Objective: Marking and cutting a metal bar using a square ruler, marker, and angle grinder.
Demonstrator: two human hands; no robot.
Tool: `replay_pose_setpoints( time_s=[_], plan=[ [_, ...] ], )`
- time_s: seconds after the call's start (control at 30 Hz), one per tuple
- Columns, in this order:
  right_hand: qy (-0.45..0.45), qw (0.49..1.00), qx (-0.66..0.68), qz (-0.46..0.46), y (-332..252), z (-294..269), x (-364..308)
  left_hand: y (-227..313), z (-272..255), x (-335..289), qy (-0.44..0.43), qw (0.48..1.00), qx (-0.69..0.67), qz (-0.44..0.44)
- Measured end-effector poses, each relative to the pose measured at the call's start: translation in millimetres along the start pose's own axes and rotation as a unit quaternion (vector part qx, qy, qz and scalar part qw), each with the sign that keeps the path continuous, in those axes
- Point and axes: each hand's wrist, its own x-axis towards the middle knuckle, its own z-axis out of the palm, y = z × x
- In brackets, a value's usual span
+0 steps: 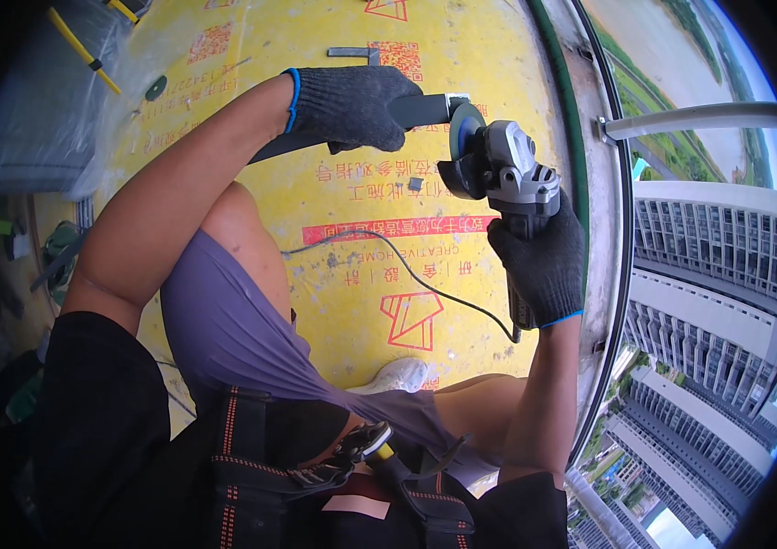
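My left hand (352, 107), in a dark knitted glove with a blue cuff, is closed round a long dark grey metal profile (423, 111). The profile runs under my left forearm, and its short end sticks out to the right. In my gloved right hand (544, 261) is an angle grinder (518, 169), gripped by its body and pointing away from me. Its cutting disc (466, 128) stands at the profile's pale end; whether they touch I cannot tell. The black disc guard (462, 179) faces left. From the grinder's rear a grey cord (416, 272) curves left.
Yellow printed sheeting (343, 197) covers the floor. On it lie an angled metal offcut (352, 52), a small grey scrap (416, 184) and a dark green disc (157, 88). At right, a sill (604, 183) and metal rail (700, 120) border a long drop beside tall buildings. Clear plastic sheeting (100, 110) hangs left.
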Motion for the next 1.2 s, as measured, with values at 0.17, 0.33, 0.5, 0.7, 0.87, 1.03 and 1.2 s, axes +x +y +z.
replay_pose_setpoints(
  time_s=[0.17,0.33,0.5,0.7,0.87,1.03,1.2],
  plan=[
    [-0.006,1.000,-0.014,-0.004,-3.0,0.8,1.7,-0.3,4.1,4.3,0.010,1.000,0.005,0.011],
    [-0.002,1.000,-0.009,0.001,-5.8,-0.5,7.1,1.8,4.6,4.2,0.004,0.999,0.020,0.032],
    [-0.022,0.999,0.034,0.030,-6.1,-0.6,-0.6,1.2,3.4,-3.3,0.016,1.000,-0.021,0.015],
    [-0.020,0.999,0.034,0.017,1.1,2.9,6.8,-0.3,3.0,2.7,-0.002,1.000,-0.012,0.015],
    [0.004,1.000,-0.019,0.017,4.3,1.7,6.4,-0.6,7.3,-8.4,0.038,0.998,-0.041,0.004],
    [0.042,0.997,-0.031,0.059,7.1,-0.4,-1.8,2.9,-0.2,-7.1,0.008,1.000,-0.019,0.016],
    [0.035,0.998,0.035,0.039,8.3,12.0,-9.2,1.2,-0.7,-4.8,0.006,1.000,0.018,-0.002]
  ],
)
